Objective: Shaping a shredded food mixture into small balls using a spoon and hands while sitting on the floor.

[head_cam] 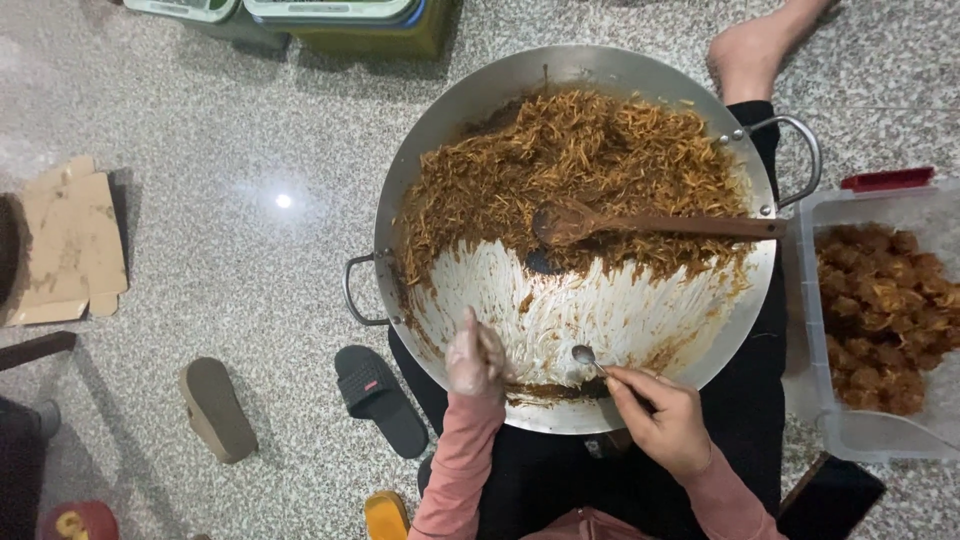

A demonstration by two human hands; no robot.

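While the small metal spoon (587,357) is being pinched by its handle between thumb and fingertips of the right hand (665,420), its bowl is being held just above the scraped, smeared near wall of the large metal wok (590,300). The spoon's long axis is being kept slanted, bowl up and to the left, handle down and to the right into the grip. The left hand (476,360), covered by a thin clear glove, is being held half curled with its fingers resting on the same bare wall, just left of the spoon bowl; whether any food is being held in it cannot be told.

1 heap of brown shredded fried food (570,170) is lying in the far half of the wok, beyond both hands, nearer the spoon tip than the gloved fingers. 1 wooden spatula (650,224) is lying across that heap, handle pointing right. 1 clear plastic tub (880,320) of brown clusters is standing beside the wok on the right-hand side.
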